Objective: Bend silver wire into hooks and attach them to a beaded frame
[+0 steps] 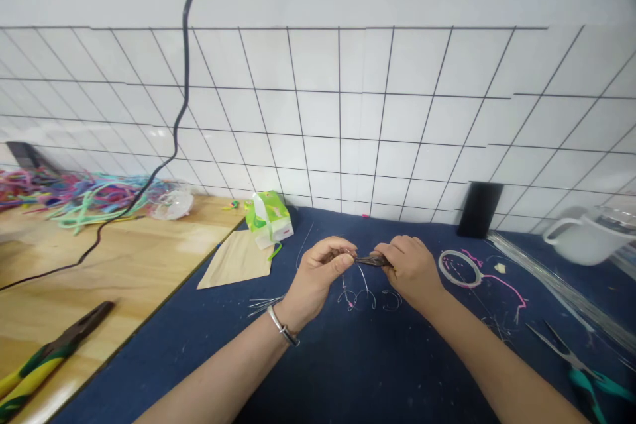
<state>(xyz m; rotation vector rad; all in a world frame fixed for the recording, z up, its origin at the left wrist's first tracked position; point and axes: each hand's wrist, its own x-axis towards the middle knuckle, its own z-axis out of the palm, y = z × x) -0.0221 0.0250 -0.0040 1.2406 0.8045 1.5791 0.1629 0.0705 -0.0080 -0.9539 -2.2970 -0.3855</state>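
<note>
In the middle of the head view, my left hand [314, 281] is closed in a pinch on a thin silver wire [364, 279], whose free end hangs below the fingers. My right hand [411, 270] grips dark-jawed pliers [370, 260], with the handles hidden in the palm. The jaws point left and meet the wire close to my left fingertips; whether they clamp it is too small to tell. Just beneath both hands, several curled wire pieces [392, 301] lie on the dark blue mat [318, 358], one with a bit of pink on it.
Right of my hands are a white ring [442, 269], pink fuzzy wire [511, 286], teal-handled pliers [571, 361], a wire bundle [551, 288] and a white mug [579, 238]. Leftward lie a green tissue pack [268, 215], yellow-green pliers [59, 348], and coloured pipe cleaners [99, 195].
</note>
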